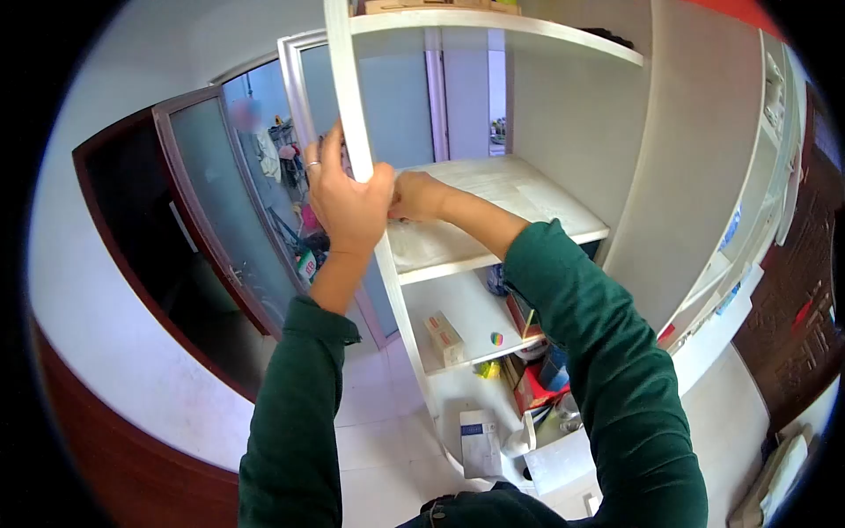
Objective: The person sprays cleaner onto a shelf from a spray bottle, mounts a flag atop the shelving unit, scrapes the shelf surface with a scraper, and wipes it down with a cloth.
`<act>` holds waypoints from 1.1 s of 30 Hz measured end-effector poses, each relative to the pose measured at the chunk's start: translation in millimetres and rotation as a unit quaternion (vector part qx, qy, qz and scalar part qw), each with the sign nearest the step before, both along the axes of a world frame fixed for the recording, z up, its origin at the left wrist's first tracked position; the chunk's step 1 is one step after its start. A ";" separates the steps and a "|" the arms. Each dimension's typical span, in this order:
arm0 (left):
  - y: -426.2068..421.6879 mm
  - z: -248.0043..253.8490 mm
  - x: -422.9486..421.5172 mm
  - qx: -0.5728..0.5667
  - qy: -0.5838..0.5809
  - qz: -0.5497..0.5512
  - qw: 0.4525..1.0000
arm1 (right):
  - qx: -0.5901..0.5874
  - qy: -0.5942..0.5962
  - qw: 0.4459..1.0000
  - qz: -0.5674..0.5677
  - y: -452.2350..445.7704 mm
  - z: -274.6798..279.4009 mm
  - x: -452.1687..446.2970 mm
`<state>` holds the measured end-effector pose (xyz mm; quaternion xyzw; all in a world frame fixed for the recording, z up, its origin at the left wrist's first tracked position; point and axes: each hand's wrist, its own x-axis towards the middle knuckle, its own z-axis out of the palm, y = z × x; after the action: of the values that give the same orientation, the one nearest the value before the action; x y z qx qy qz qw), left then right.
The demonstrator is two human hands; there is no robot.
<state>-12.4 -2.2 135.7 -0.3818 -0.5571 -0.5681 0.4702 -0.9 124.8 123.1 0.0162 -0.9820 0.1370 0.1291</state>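
Observation:
A white shelving unit stands before me, with a front post [350,106] on its left side. My left hand [346,198] wraps round this post, a ring on one finger, fingers behind it and thumb on the inner side. Just inside the post, my right hand [416,196] is closed, low over the middle shelf board [493,198]. Its fingertips are near the board's left edge, and what they hold, if anything, is hidden. The board's surface looks pale and streaked.
Lower shelves hold a small box [444,339], a rainbow-coloured item [497,339], a white and blue box [480,443] and a red box [532,389]. A glass door [220,185] stands open at the left. A wooden item [431,6] lies on the top shelf.

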 end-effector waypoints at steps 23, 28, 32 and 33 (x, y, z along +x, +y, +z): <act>-0.8 -0.8 4.3 -0.005 -0.029 -0.009 1.000 | 0.073 0.290 0.933 -0.201 92.6 -80.1 160.5; 1.9 -4.7 -6.5 0.014 -0.009 -0.008 1.000 | 0.097 0.253 0.933 -0.237 80.7 -79.4 149.3; -1.3 -2.6 -2.4 -0.001 -0.024 0.001 1.000 | 0.009 0.341 0.938 -0.065 -39.6 -84.6 86.3; -2.0 -1.8 -2.5 -0.012 -0.024 0.009 1.000 | 0.003 0.323 0.944 -0.068 -48.8 -79.5 86.0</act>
<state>-14.9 -4.2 133.9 -0.3685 -0.5782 -0.5666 0.4569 85.0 76.0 43.7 -0.0069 -0.8865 0.1127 0.4487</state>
